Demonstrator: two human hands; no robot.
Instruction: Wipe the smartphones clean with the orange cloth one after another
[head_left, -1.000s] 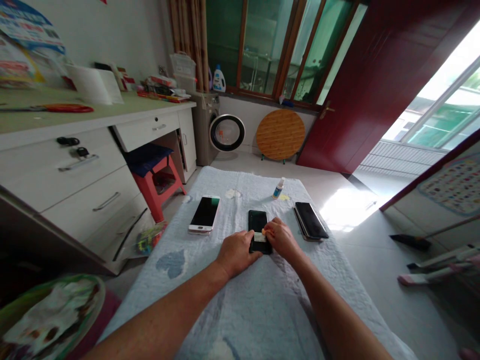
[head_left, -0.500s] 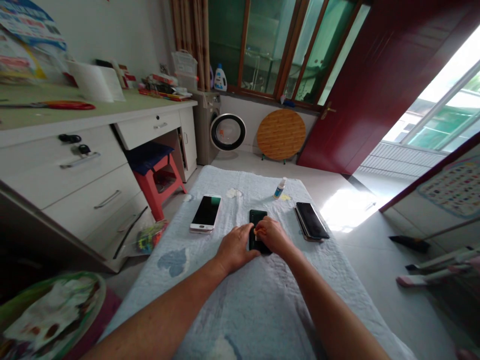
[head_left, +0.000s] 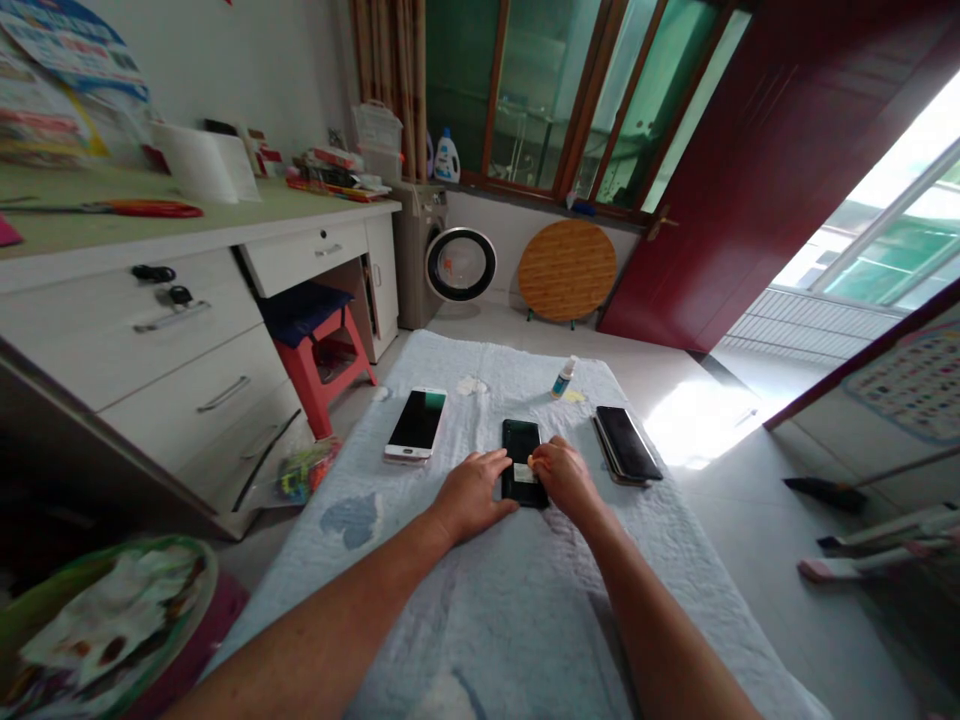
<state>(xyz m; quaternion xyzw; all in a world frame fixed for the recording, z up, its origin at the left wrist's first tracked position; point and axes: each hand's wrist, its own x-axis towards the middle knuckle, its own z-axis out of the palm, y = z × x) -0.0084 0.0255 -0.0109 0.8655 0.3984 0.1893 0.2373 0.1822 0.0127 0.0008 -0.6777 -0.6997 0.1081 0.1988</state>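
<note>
A dark phone (head_left: 520, 437) lies flat on the cloth-covered table in front of me, with a pale label on its lower half. My left hand (head_left: 474, 492) grips its left side, fingertips on the edge and thumb by the lower corner. At the right edge, my right hand (head_left: 564, 474) pinches a small orange-yellow piece (head_left: 532, 461) against the phone's surface. Fingers hide most of that piece, so its kind is unclear. To the left lies a white phone (head_left: 417, 424) with a black screen; on the right, a black phone (head_left: 628, 443) rests on something thin.
A small spray bottle (head_left: 564, 377) stands toward the far side of the light blue cloth (head_left: 510, 620). Left of the table are a red stool (head_left: 322, 365), white drawers (head_left: 187, 350) and a filled bin (head_left: 214, 590). A washing machine (head_left: 415, 250) stands behind, its door open.
My right hand has slid right across the phone to its edge, uncovering the pale label. My left hand stays at the phone's left side. The view has shifted slightly.
</note>
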